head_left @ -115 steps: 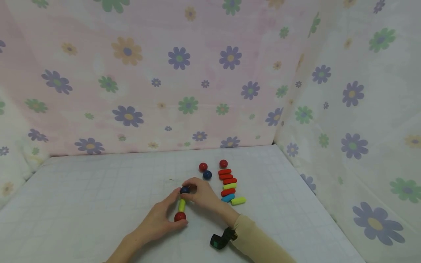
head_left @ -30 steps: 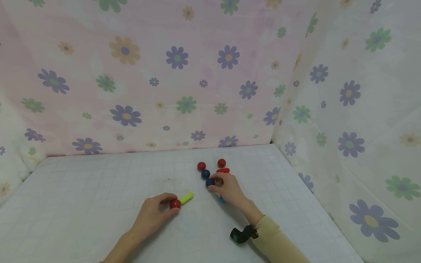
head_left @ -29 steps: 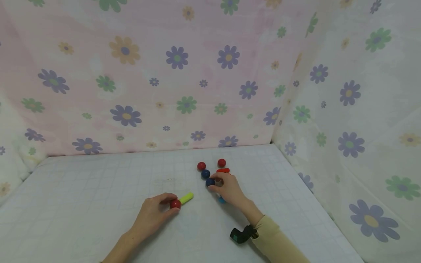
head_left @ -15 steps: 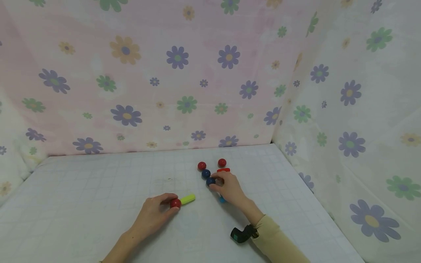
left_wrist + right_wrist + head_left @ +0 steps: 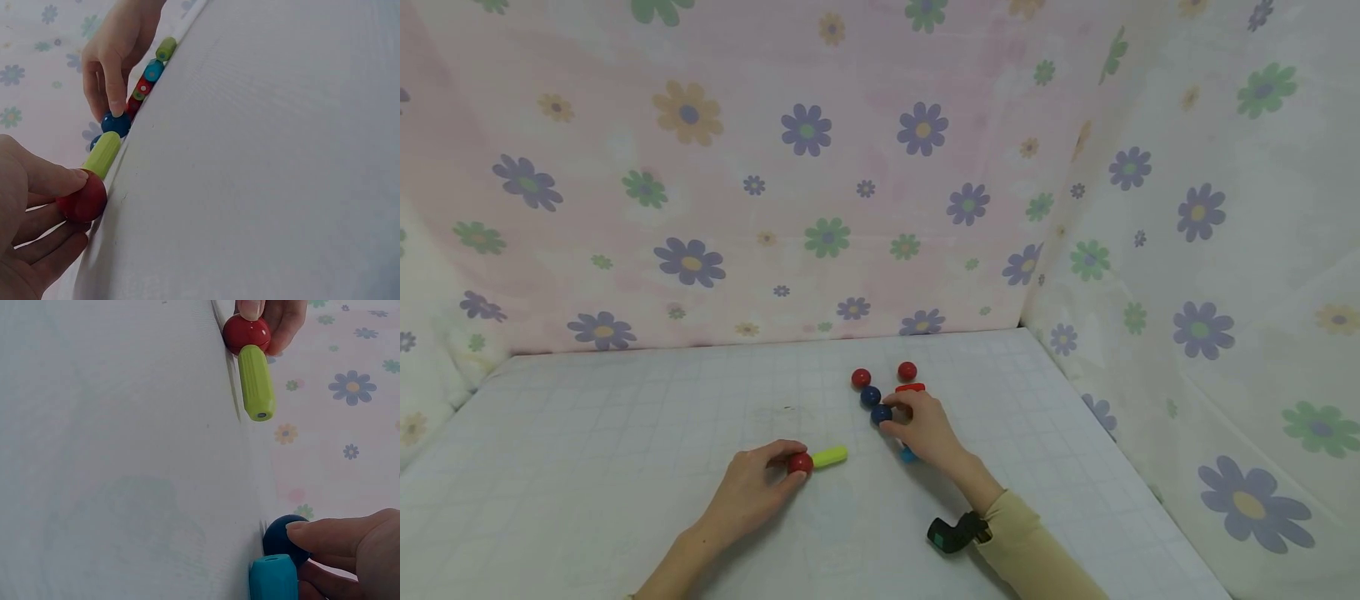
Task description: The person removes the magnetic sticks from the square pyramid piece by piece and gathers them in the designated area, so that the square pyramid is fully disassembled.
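Note:
My left hand (image 5: 752, 487) pinches a red ball (image 5: 801, 464) between thumb and fingers, low over the white table. A yellow-green ribbed rod (image 5: 830, 456) sticks out from that ball toward the right; its free end shows a small dark spot in the right wrist view. Farther right, my right hand (image 5: 927, 429) holds a dark blue ball (image 5: 881, 415) by thumb and fingertips, beside a second dark blue ball (image 5: 870, 396). A blue rod (image 5: 273, 578) lies close to the held ball, partly covered by the hand in the head view.
Two loose red balls, a left one (image 5: 861, 378) and a right one (image 5: 907, 371), lie behind the right hand. A red rod (image 5: 911, 387) shows past its fingers; more rods are hidden beneath. A black wrist camera (image 5: 953, 533) hangs at the right sleeve. Flowered cloth (image 5: 827, 208) walls the table.
Since the earliest frame, the blue ball has come off the yellow-green rod and moved right with my right hand. The rod has swung to point right. Over the last second, both hands barely move.

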`<state>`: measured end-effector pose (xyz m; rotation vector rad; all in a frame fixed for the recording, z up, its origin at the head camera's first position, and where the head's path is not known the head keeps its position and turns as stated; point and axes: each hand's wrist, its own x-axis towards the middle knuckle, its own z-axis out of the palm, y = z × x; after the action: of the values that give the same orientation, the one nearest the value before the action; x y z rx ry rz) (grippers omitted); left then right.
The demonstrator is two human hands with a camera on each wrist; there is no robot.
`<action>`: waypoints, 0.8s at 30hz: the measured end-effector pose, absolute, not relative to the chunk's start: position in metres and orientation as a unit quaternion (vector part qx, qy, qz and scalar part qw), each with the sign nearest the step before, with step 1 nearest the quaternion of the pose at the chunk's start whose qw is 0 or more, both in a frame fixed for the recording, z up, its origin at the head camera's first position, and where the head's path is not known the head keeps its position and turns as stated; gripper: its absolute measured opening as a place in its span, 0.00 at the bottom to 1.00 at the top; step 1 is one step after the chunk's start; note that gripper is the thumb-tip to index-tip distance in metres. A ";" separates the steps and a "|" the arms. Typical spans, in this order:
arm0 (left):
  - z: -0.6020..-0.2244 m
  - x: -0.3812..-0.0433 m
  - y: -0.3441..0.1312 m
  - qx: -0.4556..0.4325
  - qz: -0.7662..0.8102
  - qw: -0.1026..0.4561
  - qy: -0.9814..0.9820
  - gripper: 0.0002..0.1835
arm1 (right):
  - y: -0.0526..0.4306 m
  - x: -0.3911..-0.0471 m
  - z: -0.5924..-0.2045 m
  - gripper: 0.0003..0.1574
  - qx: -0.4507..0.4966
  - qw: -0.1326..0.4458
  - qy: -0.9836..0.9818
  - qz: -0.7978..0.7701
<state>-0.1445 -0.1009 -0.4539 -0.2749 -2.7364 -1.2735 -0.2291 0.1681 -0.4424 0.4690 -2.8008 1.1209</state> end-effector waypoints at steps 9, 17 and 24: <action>-0.453 -0.143 -0.100 -0.091 -0.425 0.051 -0.899 0.14 | 0.169 -0.227 -0.442 0.18 0.159 0.045 -0.913 0.372; -0.454 -0.144 -0.102 -0.105 -0.427 0.055 -0.897 0.15 | 0.172 -0.230 -0.440 0.20 0.170 0.053 -0.905 0.385; -0.457 -0.145 -0.103 -0.104 -0.438 0.060 -0.891 0.17 | 0.170 -0.223 -0.426 0.22 0.170 0.052 -0.897 0.405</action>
<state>-0.1448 -0.1030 -0.4568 -0.3155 -2.6968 -1.3257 -0.2231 0.1702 -0.4261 0.5170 -2.7285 1.2306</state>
